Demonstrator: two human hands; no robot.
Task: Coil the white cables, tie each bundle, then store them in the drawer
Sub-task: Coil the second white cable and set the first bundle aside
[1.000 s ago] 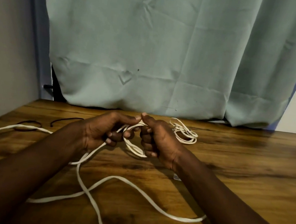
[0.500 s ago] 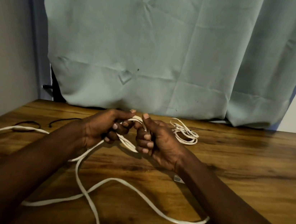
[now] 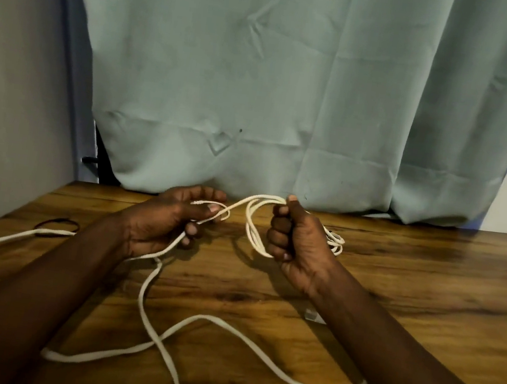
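R hand (image 3: pixel 295 242) fisted around a small coil of white cable (image 3: pixel 254 224): a few loops hang from the thumb side down past the little finger, loop plane roughly upright, long axis vertical. L hand (image 3: pixel 164 222) half-closed, thumb and forefinger pinching the feed strand of the same cable just left of the coil; other fingers curled loosely under it. Hands near each other, apart, above the far middle of the wooden table (image 3: pixel 425 295).

Key relation: free cable runs from L hand down toward the person, crosses itself in a big slack loop (image 3: pixel 196 323) on the near tabletop, passes under the R forearm. A second strand (image 3: pixel 14 234) trails off to the far L edge. So slack lies near and L of the coil; L hand is nearer to it. Judgement: next wrap is fed by L, R just holds.

Second white bundle (image 3: pixel 334 241) sits just behind R hand, partly hidden. Black band (image 3: pixel 57 224) lies far L. Drawer not in view. Coiling early, most length loose.
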